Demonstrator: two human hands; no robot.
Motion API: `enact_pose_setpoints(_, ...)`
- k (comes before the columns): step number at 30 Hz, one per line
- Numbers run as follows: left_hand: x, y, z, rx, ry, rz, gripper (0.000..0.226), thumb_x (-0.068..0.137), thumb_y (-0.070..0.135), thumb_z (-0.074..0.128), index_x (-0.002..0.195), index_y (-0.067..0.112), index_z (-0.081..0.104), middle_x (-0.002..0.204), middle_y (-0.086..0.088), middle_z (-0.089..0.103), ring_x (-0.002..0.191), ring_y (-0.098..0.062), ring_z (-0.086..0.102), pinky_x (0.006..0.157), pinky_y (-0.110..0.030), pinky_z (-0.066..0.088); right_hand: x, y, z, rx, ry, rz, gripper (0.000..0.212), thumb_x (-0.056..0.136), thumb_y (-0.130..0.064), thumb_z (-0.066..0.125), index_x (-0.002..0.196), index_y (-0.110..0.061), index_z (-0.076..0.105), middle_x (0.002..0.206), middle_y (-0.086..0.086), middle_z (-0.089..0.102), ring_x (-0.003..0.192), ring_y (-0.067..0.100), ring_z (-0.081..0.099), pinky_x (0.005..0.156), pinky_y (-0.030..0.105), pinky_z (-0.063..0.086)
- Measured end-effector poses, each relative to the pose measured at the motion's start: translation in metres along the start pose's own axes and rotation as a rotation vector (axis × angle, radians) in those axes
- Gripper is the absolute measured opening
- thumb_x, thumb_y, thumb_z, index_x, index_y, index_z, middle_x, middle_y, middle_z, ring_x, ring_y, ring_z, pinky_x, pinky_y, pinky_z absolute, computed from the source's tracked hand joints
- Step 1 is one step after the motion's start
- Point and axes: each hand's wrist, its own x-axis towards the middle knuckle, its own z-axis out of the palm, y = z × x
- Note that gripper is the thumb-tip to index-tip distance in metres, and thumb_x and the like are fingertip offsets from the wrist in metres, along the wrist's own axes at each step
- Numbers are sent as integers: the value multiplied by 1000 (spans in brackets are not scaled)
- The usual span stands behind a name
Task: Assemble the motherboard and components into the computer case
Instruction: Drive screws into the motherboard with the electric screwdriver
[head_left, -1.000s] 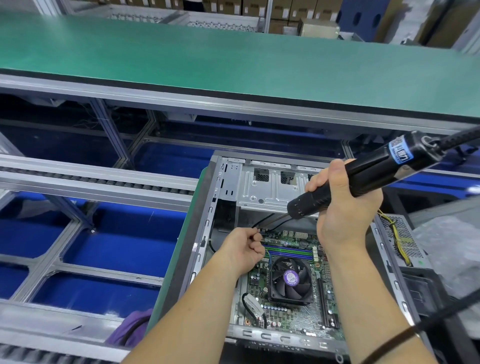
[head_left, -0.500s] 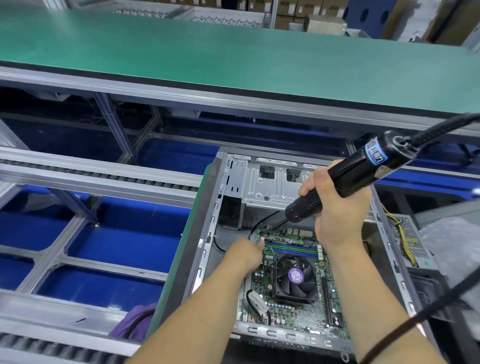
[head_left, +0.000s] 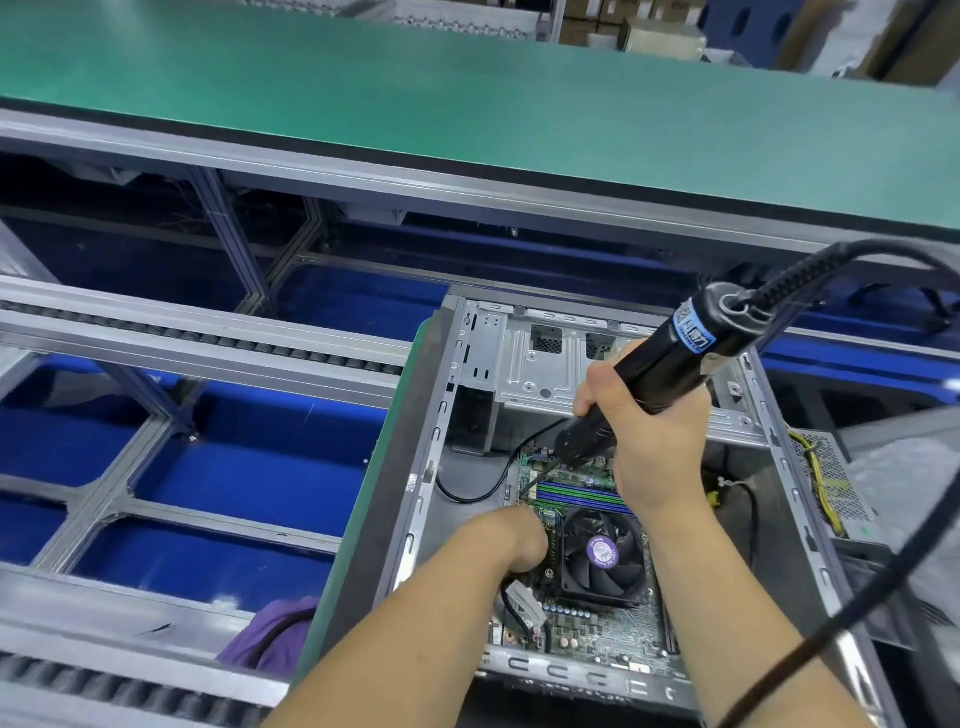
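Left grip (head_left: 511, 538): fingers curled down onto motherboard (head_left: 587, 618); anything held, cannot tell.
Motherboard: lies flat in computer case (head_left: 441, 415), under both grips; judged stiff, fragile; handle by edges.
Right grip (head_left: 649, 441): wrapped round electric screwdriver (head_left: 660, 369), tip down-left on board.

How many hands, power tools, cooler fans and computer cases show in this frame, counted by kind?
Hands: 2, the left hand down on the motherboard, the right hand gripping the tool
Electric screwdrivers: 1
Cooler fans: 1
Computer cases: 1
Total: 5
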Motion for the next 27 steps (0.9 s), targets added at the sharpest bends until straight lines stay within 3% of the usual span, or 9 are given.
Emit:
enact_pose_setpoints(3, -1, 1, 1, 169, -105, 49, 30, 92, -10, 32, 67, -2, 46, 97, -21, 47, 85, -28, 43, 91, -45, 46, -3, 5, 0, -25, -20, 3, 29, 81, -42, 77, 67, -21, 63, 61, 9, 62, 61, 35, 58, 65, 51, 51)
enact_pose_setpoints(4, 1, 0, -1, 249, -129, 71, 29, 91, -10, 32, 67, -2, 46, 98, -23, 48, 84, -30, 46, 88, -45, 47, -4, 6, 0, -32, -27, 9, 28, 81, -39, 76, 66, -20, 62, 61, 8, 62, 61, 33, 58, 65, 51, 50)
enact_pose_setpoints(7, 2, 2, -3, 420, -150, 155, 31, 93, -8, 31, 104, -14, 59, 104, -31, 52, 93, -37, 56, 87, -43, 48, -8, 9, 1, -32, -38, 26, 35, 80, -38, 75, 65, -12, 59, 61, 12, 60, 61, 35, 57, 64, 50, 50)
enact_pose_setpoints(11, 3, 1, -3, 521, -166, 249, 23, 92, -10, 32, 75, -2, 45, 80, -17, 43, 83, -28, 42, 93, -46, 47, -8, 10, 1, -8, -39, 42, 45, 80, -38, 75, 68, 1, 56, 64, 22, 56, 64, 42, 54, 65, 55, 48)
enact_pose_setpoints(14, 5, 2, -4, 536, -191, 254, 18, 93, -8, 31, 85, 0, 44, 68, -8, 37, 75, -27, 38, 74, -37, 39, -8, 8, 1, -12, -49, 36, 43, 80, -37, 74, 68, 0, 56, 64, 21, 57, 64, 41, 54, 66, 54, 49)
enact_pose_setpoints(17, 5, 3, -4, 559, -200, 242, 22, 93, -9, 31, 78, 2, 45, 66, -7, 36, 59, -23, 33, 72, -33, 34, -9, 6, 1, -6, -73, 28, 46, 81, -37, 74, 69, 4, 57, 65, 23, 56, 65, 43, 54, 65, 57, 49)
enact_pose_setpoints(20, 1, 4, -6, 528, -199, 241, 32, 92, -10, 32, 103, -8, 62, 73, -14, 45, 67, -25, 38, 78, -40, 43, -12, 3, 3, -3, -89, 18, 47, 80, -37, 74, 70, 6, 58, 65, 22, 58, 64, 42, 55, 64, 57, 50)
enact_pose_setpoints(22, 1, 4, -6, 487, -208, 218, 35, 92, -11, 32, 112, -12, 60, 93, -25, 52, 79, -27, 43, 91, -44, 47, -14, 2, 4, 5, -105, 14, 45, 80, -35, 75, 68, 5, 58, 64, 23, 57, 63, 42, 54, 61, 57, 49)
enact_pose_setpoints(27, -1, 4, -6, 412, -215, 185, 36, 97, -7, 31, 122, -14, 56, 102, -27, 52, 84, -31, 49, 84, -42, 47, -20, -2, 8, 9, -156, -18, 17, 78, -29, 76, 71, -20, 64, 65, 15, 58, 61, 42, 52, 57, 54, 48)
